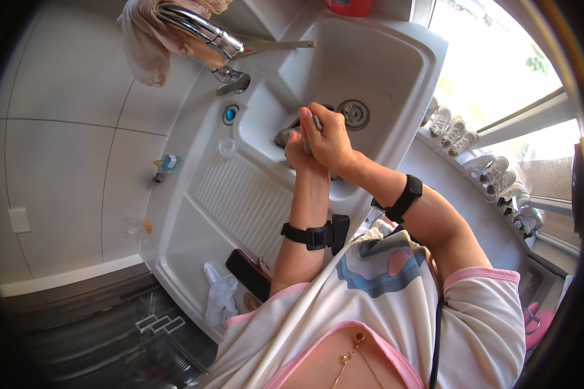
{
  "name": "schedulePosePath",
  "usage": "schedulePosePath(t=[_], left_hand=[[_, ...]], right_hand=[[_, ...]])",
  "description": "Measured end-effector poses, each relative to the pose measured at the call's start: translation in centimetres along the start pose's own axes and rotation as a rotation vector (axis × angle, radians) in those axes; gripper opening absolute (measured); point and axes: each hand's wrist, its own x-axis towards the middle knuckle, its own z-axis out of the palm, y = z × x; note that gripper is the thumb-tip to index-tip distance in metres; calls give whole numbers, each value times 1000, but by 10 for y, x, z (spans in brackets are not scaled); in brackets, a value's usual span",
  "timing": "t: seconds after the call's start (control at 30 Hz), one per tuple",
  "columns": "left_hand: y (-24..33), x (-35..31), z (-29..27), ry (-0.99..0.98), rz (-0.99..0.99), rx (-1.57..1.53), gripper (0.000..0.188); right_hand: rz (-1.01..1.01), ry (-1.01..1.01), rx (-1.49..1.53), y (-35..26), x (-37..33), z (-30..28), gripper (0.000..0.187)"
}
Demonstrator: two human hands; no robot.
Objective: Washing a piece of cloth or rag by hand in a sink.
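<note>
1. Both hands meet low in the basin of the white sink (395,58), just near of the metal drain (354,114). The right hand (331,139) lies over the left hand (296,150), and both are closed around a small grey cloth (285,135), of which only a bunched end pokes out to the left and a strip shows between the fingers.

2. The grip looks firm: fingers curled tight together with the grey cloth squeezed inside, not loosely cradled.

3. I judge the cloth soft and limp, light when dry but heavier and a bit slippery if soaked. It crumples to whatever shape the hands give it, and nothing about it is fragile.

4. For such a thing the best hold seems the bunched middle, gathered in the fist, since loose ends would slide or trail into the drain.

5. Around them: the chrome tap (201,29) stands to the far left with a pale towel (146,48) draped over it; a ribbed drainboard (240,194) runs nearer, and a dark phone (248,273) lies on the near edge beside a crumpled white rag (219,295).

6. Each forearm wears a black strap.
</note>
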Motion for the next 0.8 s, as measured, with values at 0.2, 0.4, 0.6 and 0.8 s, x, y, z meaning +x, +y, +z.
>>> schedulePosePath(t=[0.2, 0.4, 0.6, 0.8], left_hand=[[15, 23, -21, 163, 50, 138, 27], [32, -6, -1, -77, 358, 1172, 22], [15, -49, 26, -284, 663, 2224, 29], [34, -22, -14, 54, -145, 700, 69]], right_hand=[[280, -130, 72, 11, 22, -14, 28], [787, -407, 358, 32, 40, -40, 60], [940, -564, 400, 16, 36, -25, 52], [484, -411, 20, 21, 48, -26, 33]])
